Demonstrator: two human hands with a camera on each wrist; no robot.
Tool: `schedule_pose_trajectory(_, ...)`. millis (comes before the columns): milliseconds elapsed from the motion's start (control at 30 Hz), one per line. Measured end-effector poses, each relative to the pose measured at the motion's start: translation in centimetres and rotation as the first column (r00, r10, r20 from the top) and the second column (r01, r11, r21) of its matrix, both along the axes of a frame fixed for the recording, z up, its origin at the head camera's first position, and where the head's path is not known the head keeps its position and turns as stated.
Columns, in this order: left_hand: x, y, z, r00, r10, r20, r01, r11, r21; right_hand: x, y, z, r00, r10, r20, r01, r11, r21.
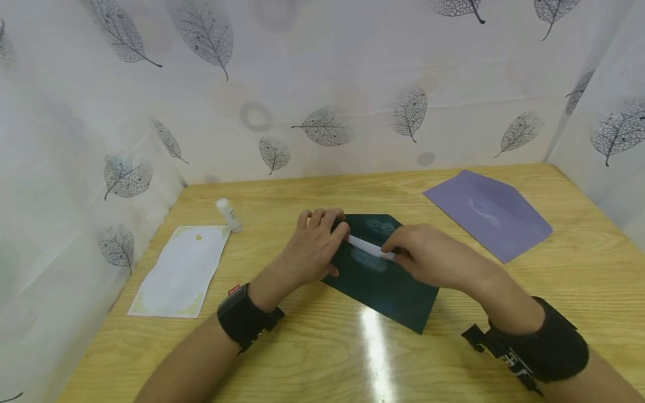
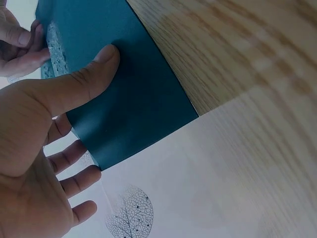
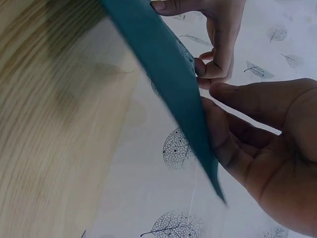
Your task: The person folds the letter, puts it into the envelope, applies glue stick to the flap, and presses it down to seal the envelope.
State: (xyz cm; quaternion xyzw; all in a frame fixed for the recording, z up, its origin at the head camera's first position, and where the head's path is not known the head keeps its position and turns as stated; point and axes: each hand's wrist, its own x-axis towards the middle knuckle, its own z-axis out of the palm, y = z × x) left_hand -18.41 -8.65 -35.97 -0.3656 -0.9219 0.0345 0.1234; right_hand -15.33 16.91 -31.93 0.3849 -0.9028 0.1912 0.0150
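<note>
A dark green envelope (image 1: 388,294) is held tilted over the table, its flap raised at the far side. From its mouth a narrow edge of white paper (image 1: 364,245) shows. My left hand (image 1: 313,246) grips the envelope's left end; in the left wrist view the thumb (image 2: 94,74) lies on the green face and the other fingers are behind the edge. With thumb and index finger, my right hand (image 1: 430,254) pinches the right end of the white paper at the mouth. The rest of the paper is hidden inside the envelope.
A purple envelope (image 1: 486,210) with its flap open lies at the back right of the wooden table (image 1: 312,358). On the left is a white sheet with yellow decorated corners (image 1: 178,274), and a white glue stick (image 1: 228,214) lies at its upper corner. Leaf-print curtains (image 1: 353,73) enclose the table.
</note>
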Motion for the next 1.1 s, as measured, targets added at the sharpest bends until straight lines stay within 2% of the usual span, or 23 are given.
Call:
schedule_pose_trajectory(133,0.0,0.0,0.0,1.000,-0.003,0.008,0.003,1.000,0.008,-0.1,0.2,0.3,0.994,-0.082,-0.070,0.077,0.995,-0.071)
schedule_pose_trajectory(267,-0.1,0.0,0.0,1.000,-0.014,0.011,0.013,1.000,0.010,-0.4,0.4,0.4,0.975,-0.190,-0.118,0.173,0.975,-0.138)
schedule_pose_trajectory(367,-0.1,0.1,0.0,1.000,-0.017,0.013,0.017,1.000,0.007,-0.6,0.6,0.5,0.965,-0.246,-0.087,0.233,0.964,-0.131)
schedule_pose_trajectory(467,0.0,0.1,0.1,1.000,-0.021,0.021,0.020,1.000,0.011,-0.7,0.6,0.6,0.962,-0.272,-0.008,0.270,0.960,-0.075)
schedule_pose_trajectory(600,0.0,0.1,0.1,0.999,-0.021,0.040,0.020,1.000,0.020,-0.9,0.5,0.7,0.958,-0.276,0.074,0.276,0.961,0.008)
schedule_pose_trajectory(700,0.0,0.1,0.2,0.999,-0.020,0.051,0.018,1.000,0.023,-0.9,0.5,0.7,0.959,-0.272,0.076,0.269,0.962,0.049)
schedule_pose_trajectory(833,0.0,0.0,0.1,0.998,-0.028,0.062,0.026,0.999,0.026,-0.8,0.5,0.5,0.961,-0.267,0.068,0.262,0.963,0.068)
schedule_pose_trajectory(1100,0.0,-0.2,-0.1,0.992,-0.041,0.122,0.041,0.999,0.002,-1.2,0.3,-0.4,0.965,-0.231,0.124,0.224,0.972,0.068)
